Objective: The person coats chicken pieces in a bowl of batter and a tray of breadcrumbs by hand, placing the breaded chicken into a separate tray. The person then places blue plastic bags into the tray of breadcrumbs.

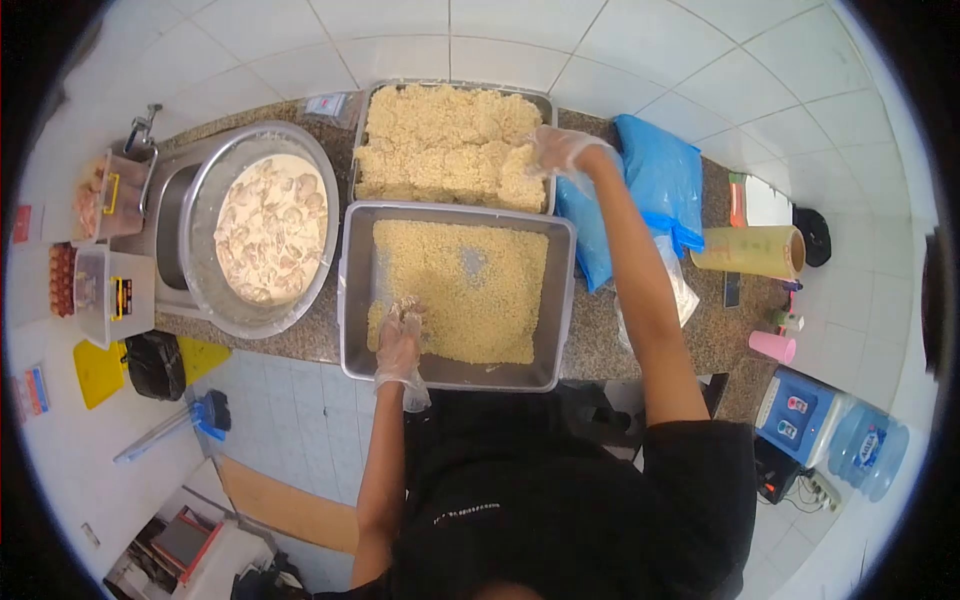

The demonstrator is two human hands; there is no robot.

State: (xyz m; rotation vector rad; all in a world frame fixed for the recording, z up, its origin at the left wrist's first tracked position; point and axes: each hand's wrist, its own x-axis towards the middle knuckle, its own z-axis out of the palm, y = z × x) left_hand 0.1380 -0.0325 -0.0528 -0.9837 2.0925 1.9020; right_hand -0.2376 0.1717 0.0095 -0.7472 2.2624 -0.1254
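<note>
My left hand [399,345], in a clear plastic glove, is over the left part of the crumb tray [455,383]; its fingertips are coated with crumbs and look apart, holding nothing visible. Pale yellow crumbs [490,310] cover most of that tray's floor. My right hand [562,152], also gloved, reaches to the right end of the back tray [553,200]. Its fingers are on a crumb-coated piece [521,178] at the end of the front row. Rows of coated pieces [440,130] fill the back tray.
On the left, a large metal bowl [202,268] holds pieces in creamy batter [272,230] beside a sink [172,225]. Blue bags [662,170], a yellowish roll [745,251], a phone [732,290] and a pink cup [772,347] are on the right. Plastic tubs [130,295] stand far left.
</note>
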